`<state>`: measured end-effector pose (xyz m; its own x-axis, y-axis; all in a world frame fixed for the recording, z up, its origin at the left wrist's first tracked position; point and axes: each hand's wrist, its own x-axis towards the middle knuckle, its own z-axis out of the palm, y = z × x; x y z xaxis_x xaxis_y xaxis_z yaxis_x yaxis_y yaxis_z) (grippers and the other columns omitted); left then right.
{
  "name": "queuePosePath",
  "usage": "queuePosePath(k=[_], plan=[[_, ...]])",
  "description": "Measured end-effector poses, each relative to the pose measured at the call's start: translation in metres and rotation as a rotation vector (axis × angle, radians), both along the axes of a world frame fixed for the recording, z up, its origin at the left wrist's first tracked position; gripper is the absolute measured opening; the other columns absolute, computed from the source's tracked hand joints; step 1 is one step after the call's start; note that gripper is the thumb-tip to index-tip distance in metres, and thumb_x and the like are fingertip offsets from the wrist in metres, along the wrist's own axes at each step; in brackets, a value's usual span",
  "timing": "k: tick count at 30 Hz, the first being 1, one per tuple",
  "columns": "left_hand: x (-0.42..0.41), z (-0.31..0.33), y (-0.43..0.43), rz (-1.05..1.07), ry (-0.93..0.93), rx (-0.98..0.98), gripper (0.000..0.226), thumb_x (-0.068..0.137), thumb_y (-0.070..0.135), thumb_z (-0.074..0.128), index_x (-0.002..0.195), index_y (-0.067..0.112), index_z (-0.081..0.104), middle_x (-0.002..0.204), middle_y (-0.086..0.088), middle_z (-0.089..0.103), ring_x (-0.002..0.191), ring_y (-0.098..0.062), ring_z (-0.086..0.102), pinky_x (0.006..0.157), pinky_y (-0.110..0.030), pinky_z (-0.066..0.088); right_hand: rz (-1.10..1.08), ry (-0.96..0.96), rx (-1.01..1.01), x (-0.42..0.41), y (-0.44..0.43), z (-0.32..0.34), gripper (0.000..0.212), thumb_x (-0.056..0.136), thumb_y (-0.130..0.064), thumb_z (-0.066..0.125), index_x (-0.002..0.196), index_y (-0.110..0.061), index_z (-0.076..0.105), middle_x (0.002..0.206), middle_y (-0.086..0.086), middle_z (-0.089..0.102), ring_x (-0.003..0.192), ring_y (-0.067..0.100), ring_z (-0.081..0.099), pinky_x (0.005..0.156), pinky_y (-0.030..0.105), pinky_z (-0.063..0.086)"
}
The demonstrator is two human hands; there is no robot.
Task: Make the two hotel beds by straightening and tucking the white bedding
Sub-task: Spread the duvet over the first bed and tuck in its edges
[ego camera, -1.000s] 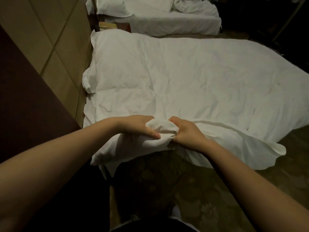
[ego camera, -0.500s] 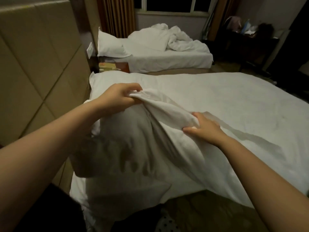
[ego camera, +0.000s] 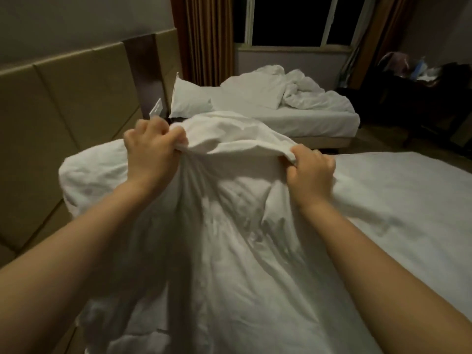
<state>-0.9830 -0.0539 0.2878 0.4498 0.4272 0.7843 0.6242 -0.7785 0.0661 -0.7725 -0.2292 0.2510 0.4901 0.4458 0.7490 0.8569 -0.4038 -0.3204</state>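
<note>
A white duvet (ego camera: 229,251) covers the near bed (ego camera: 408,200) and is lifted at its edge in front of me. My left hand (ego camera: 150,154) is clenched on the raised edge at the left. My right hand (ego camera: 310,172) grips the same edge further right, about a forearm's length away. The cloth hangs down in folds between and below my arms. The far bed (ego camera: 306,118) by the window holds a pillow (ego camera: 189,100) and a crumpled white duvet (ego camera: 301,93).
A tan padded headboard (ego camera: 63,111) lines the wall at the left. Brown curtains (ego camera: 204,39) frame a dark window (ego camera: 288,19). A dark desk with bags (ego camera: 421,80) stands at the far right. Floor shows between the two beds.
Both hands have risen with the duvet edge, from low at the bed's side to chest height. They have spread apart, and my view has tilted up toward the window.
</note>
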Motion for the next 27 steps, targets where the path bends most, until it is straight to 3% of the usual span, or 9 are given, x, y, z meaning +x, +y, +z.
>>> queuePosePath(k=[2, 3, 5, 7, 11, 19, 27], plan=[[0.021, -0.008, 0.026, 0.068, 0.144, -0.125, 0.039, 0.082, 0.010, 0.061, 0.120, 0.019, 0.059, 0.129, -0.016, 0.044, 0.119, -0.036, 0.036, 0.093, -0.046, 0.027, -0.078, 0.115, -0.176, 0.000, 0.030, -0.011, 0.033, 0.088, -0.014, 0.050, 0.118, -0.022, 0.059, 0.117, 0.008, 0.059, 0.112, 0.031, 0.051, 0.099, 0.040, 0.025], [0.030, -0.018, 0.034, 0.075, 0.276, -0.192, 0.052, 0.083, 0.011, 0.060, 0.132, 0.022, 0.049, 0.143, -0.014, 0.032, 0.131, -0.034, 0.025, 0.103, -0.051, 0.021, -0.102, 0.181, -0.331, -0.002, 0.038, -0.022, 0.044, 0.092, -0.017, 0.049, 0.136, -0.027, 0.046, 0.139, 0.004, 0.046, 0.129, 0.026, 0.038, 0.109, 0.042, 0.016], [0.048, -0.046, 0.039, 0.069, 0.524, -0.285, 0.065, 0.088, 0.018, 0.058, 0.146, 0.027, 0.028, 0.156, -0.007, 0.009, 0.143, -0.030, 0.004, 0.110, -0.057, 0.011, -0.110, 0.286, -0.567, -0.007, 0.041, -0.050, 0.061, 0.095, -0.020, 0.045, 0.150, -0.031, 0.020, 0.158, -0.002, 0.015, 0.144, 0.021, 0.013, 0.115, 0.046, 0.002], [0.062, -0.080, 0.030, 0.042, 0.663, -0.353, 0.068, 0.093, 0.029, 0.054, 0.150, 0.029, 0.016, 0.159, -0.004, -0.003, 0.145, -0.028, -0.007, 0.112, -0.057, 0.007, -0.124, 0.340, -0.716, -0.010, 0.029, -0.078, 0.067, 0.095, -0.020, 0.044, 0.152, -0.030, 0.010, 0.160, -0.003, 0.003, 0.147, 0.021, 0.002, 0.116, 0.050, -0.001], [0.085, -0.115, -0.013, -0.117, 0.677, -0.457, 0.064, 0.095, 0.029, 0.049, 0.150, 0.030, 0.016, 0.160, -0.001, -0.002, 0.146, -0.024, -0.009, 0.113, -0.054, 0.005, -0.237, 0.433, -0.821, -0.008, -0.004, -0.103, 0.068, 0.096, -0.022, 0.043, 0.152, -0.029, 0.006, 0.161, -0.002, -0.001, 0.147, 0.022, -0.004, 0.115, 0.051, -0.004], [0.135, -0.101, -0.108, -0.370, 0.644, -0.379, 0.060, 0.097, 0.033, 0.047, 0.149, 0.029, 0.020, 0.160, -0.002, 0.004, 0.146, -0.025, -0.009, 0.114, -0.055, 0.005, -0.376, 0.364, -0.707, 0.001, -0.077, -0.073, 0.061, 0.100, -0.024, 0.036, 0.153, -0.030, 0.007, 0.161, -0.002, 0.003, 0.147, 0.022, -0.004, 0.115, 0.051, -0.006], [0.155, -0.096, -0.261, -0.507, 0.667, -0.382, 0.059, 0.097, 0.036, 0.045, 0.149, 0.031, 0.018, 0.160, -0.001, 0.004, 0.146, -0.024, -0.010, 0.114, -0.055, 0.006, -0.479, 0.395, -0.619, -0.001, -0.218, -0.060, 0.058, 0.101, -0.025, 0.036, 0.152, -0.030, 0.010, 0.161, -0.003, 0.005, 0.148, 0.021, -0.004, 0.115, 0.051, -0.007]])
